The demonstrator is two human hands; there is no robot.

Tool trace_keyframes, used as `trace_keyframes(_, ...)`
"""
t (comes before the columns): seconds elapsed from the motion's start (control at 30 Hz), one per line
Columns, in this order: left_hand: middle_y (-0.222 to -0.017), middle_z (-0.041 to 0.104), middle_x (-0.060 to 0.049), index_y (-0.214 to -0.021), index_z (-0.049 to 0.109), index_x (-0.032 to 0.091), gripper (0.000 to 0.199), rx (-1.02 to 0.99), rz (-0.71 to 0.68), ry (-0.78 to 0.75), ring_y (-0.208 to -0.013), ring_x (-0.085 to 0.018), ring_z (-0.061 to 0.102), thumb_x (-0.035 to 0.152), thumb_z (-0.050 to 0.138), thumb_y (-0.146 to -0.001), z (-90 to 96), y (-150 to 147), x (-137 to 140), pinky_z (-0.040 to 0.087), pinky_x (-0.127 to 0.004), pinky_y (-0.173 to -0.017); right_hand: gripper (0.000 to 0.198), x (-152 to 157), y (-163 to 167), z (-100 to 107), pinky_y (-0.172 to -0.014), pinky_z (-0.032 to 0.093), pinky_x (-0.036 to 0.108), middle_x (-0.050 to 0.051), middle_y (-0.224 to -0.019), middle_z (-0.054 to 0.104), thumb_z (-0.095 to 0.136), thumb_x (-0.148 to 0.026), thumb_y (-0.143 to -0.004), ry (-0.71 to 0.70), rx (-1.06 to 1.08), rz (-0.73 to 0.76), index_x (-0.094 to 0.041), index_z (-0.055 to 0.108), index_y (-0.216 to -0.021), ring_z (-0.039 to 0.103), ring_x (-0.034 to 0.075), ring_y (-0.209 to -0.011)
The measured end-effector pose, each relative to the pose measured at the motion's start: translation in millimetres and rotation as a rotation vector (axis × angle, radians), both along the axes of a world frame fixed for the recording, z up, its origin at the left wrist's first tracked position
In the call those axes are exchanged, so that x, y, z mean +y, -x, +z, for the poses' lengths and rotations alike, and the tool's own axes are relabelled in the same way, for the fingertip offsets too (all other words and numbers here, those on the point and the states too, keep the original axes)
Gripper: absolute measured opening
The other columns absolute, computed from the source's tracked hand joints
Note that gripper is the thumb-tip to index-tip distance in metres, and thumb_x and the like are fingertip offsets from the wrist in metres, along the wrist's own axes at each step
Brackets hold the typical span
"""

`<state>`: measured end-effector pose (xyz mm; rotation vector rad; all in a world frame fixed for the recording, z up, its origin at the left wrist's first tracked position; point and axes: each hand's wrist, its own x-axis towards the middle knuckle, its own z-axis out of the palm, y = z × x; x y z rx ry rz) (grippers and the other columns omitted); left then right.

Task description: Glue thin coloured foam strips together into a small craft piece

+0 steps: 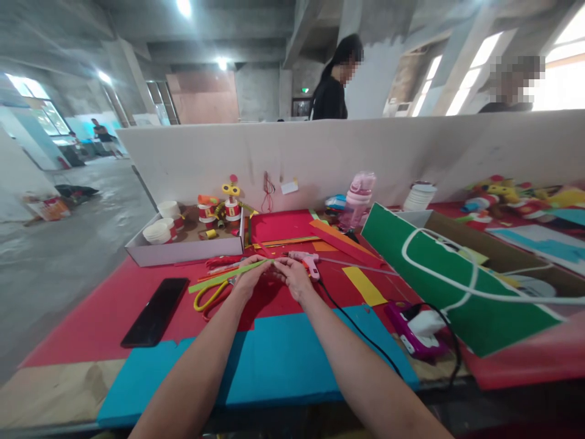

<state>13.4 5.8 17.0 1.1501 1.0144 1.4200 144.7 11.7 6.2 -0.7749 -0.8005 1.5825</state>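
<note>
Both hands meet over the middle of the red table, fingertips nearly touching. A light green paper strip [233,277] is pinched in my left hand [251,277], its long end pointing left. My right hand [292,277] closes its fingers on the strip's right end. Just beyond it lies a pink glue gun [311,265] with a black cord. Scissors [211,296] with yellow and red handles rest beside my left wrist. Under my forearms is a blue board [278,360]. My fingers hide part of the strip's end.
At left lie a black phone [155,312] and a tray [196,253] of paper cups and cup figures. To the right are a yellow paper piece [364,285], a purple power strip [418,332] and a green-sided box [439,286]. A pink bottle [359,198] stands by the white partition [311,152].
</note>
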Motion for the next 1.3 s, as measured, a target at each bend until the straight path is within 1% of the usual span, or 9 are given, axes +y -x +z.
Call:
trace_keyframes(0.13, -0.066, 0.065, -0.001, -0.069, 0.067, 0.015, 0.023, 0.061, -0.009, -0.032, -0.062, -0.013, 0.056, 0.033, 0.079, -0.06, 0.7, -0.2, -0.8, 0.042, -0.024, -0.061, 0.037, -0.6, -3.0, 1.5, -0.072, 0.057, 0.03, 0.001, -0.068, 0.069, 0.086, -0.038, -0.052, 0.007, 0.011, 0.038, -0.016, 0.065, -0.073, 0.067, 0.013, -0.064)
trace_keyframes(0.27, -0.065, 0.062, -0.001, -0.065, 0.064, 0.017, 0.02, 0.152, 0.022, -0.084, -0.063, -0.013, 0.055, 0.033, 0.074, -0.065, 1.5, 0.4, -2.2, 0.042, -0.024, -0.061, 0.039, -2.3, -2.8, 2.3, -0.074, 0.058, 0.032, 0.003, -0.069, 0.071, 0.087, -0.039, -0.05, -0.027, -0.013, -0.003, -0.015, 0.067, -0.072, 0.067, 0.015, -0.065)
trace_keyframes(0.4, -0.06, 0.058, 0.001, -0.062, 0.061, 0.017, 0.021, 0.167, 0.023, -0.081, -0.06, -0.013, 0.051, 0.034, 0.073, -0.067, 1.7, 1.8, -2.2, 0.04, -0.024, -0.06, 0.035, -3.0, -0.6, 2.3, -0.075, 0.058, 0.034, 0.005, -0.071, 0.072, 0.086, -0.038, -0.053, -0.031, -0.019, -0.026, -0.014, 0.068, -0.073, 0.068, 0.016, -0.065)
trace_keyframes(0.5, -0.059, 0.057, 0.001, -0.061, 0.06, 0.017, 0.022, 0.148, 0.008, -0.073, -0.059, -0.013, 0.05, 0.034, 0.073, -0.065, 2.2, 1.4, -2.8, 0.04, -0.024, -0.059, 0.032, -1.7, 0.9, 1.0, -0.075, 0.058, 0.035, 0.004, -0.067, 0.071, 0.084, -0.037, -0.057, -0.034, -0.042, -0.046, -0.014, 0.067, -0.073, 0.069, 0.017, -0.063)
trace_keyframes(0.63, -0.059, 0.056, 0.002, -0.06, 0.06, 0.017, 0.021, 0.158, 0.006, -0.082, -0.059, -0.012, 0.049, 0.034, 0.072, -0.065, 3.4, 0.5, -4.3, 0.037, -0.023, -0.058, 0.032, 1.2, 1.7, -1.3, -0.07, 0.058, 0.036, 0.003, -0.062, 0.069, 0.083, -0.039, -0.058, -0.041, -0.078, -0.069, -0.015, 0.066, -0.072, 0.068, 0.018, -0.062)
trace_keyframes(0.83, -0.058, 0.057, 0.002, -0.06, 0.062, 0.017, 0.02, 0.16, -0.002, -0.079, -0.056, -0.011, 0.048, 0.033, 0.072, -0.066, 2.9, 0.5, -3.9, 0.036, -0.024, -0.057, 0.034, 1.7, 2.1, 0.0, -0.06, 0.055, 0.028, -0.001, -0.056, 0.065, 0.08, -0.043, -0.056, -0.077, -0.157, -0.168, -0.015, 0.067, -0.069, 0.061, 0.012, -0.051)
trace_keyframes(0.93, -0.059, 0.058, 0.002, -0.062, 0.063, 0.017, 0.018, 0.113, -0.008, -0.059, -0.056, -0.011, 0.048, 0.032, 0.072, -0.066, 0.4, 1.2, -2.4, 0.036, -0.024, -0.057, 0.034, 1.0, 2.4, 0.8, -0.063, 0.056, 0.029, -0.001, -0.058, 0.065, 0.08, -0.043, -0.056, -0.085, -0.132, -0.155, -0.015, 0.067, -0.071, 0.063, 0.013, -0.054)
trace_keyframes(1.1, -0.059, 0.058, 0.002, -0.062, 0.063, 0.017, 0.017, 0.103, -0.004, -0.047, -0.057, -0.011, 0.049, 0.031, 0.072, -0.065, -2.3, 2.2, -1.6, 0.037, -0.024, -0.058, 0.033, 1.4, 1.8, -0.4, -0.072, 0.058, 0.031, 0.001, -0.064, 0.068, 0.084, -0.035, -0.054, -0.038, -0.081, -0.093, -0.014, 0.067, -0.073, 0.067, 0.014, -0.063)
trace_keyframes(1.3, -0.06, 0.06, 0.0, -0.063, 0.064, 0.017, 0.019, 0.054, -0.038, -0.059, -0.059, -0.012, 0.052, 0.033, 0.073, -0.066, -5.3, 3.0, 1.4, 0.039, -0.024, -0.059, 0.031, 1.7, 4.3, 0.5, -0.072, 0.059, 0.032, 0.0, -0.063, 0.068, 0.083, -0.032, -0.054, -0.043, -0.06, -0.126, -0.015, 0.067, -0.074, 0.067, 0.014, -0.061)
